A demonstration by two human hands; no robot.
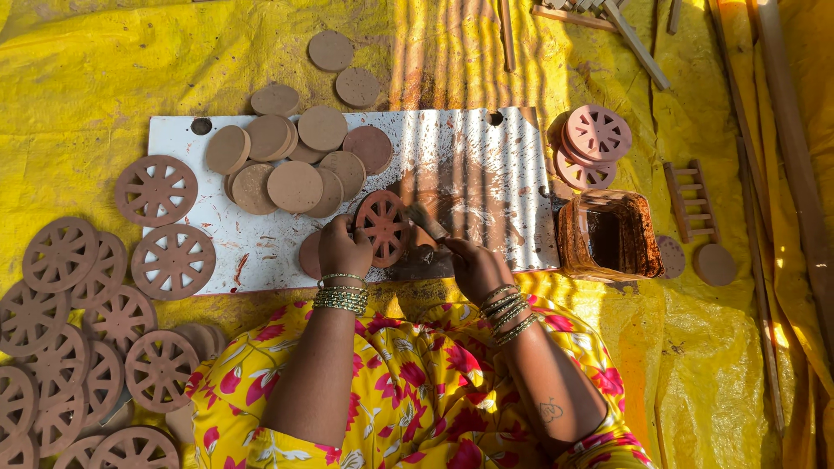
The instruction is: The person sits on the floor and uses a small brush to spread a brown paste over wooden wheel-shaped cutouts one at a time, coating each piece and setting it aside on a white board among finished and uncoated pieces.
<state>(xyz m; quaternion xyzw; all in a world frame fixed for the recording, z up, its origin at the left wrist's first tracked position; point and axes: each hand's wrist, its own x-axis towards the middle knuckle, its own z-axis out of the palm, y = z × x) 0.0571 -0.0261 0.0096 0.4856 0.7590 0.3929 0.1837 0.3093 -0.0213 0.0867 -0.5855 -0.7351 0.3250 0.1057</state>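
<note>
yellow plastic sheet (104,78) covered the ground, crumpled and creased. sunlight fell across it in thin stripes near the top middle, with brighter patches at the right edge. wooden sticks (638,43) and long poles (786,130) lay along the upper right. small wooden ladder frame (691,200) rested nearby.

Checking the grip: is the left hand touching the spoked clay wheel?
Touching. The head view shows the left hand's fingers wrapped onto the edge of the spoked clay wheel, holding it above the white board.

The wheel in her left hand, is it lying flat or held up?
Held up: the left hand tilts the spoked clay wheel off the white board.
</note>
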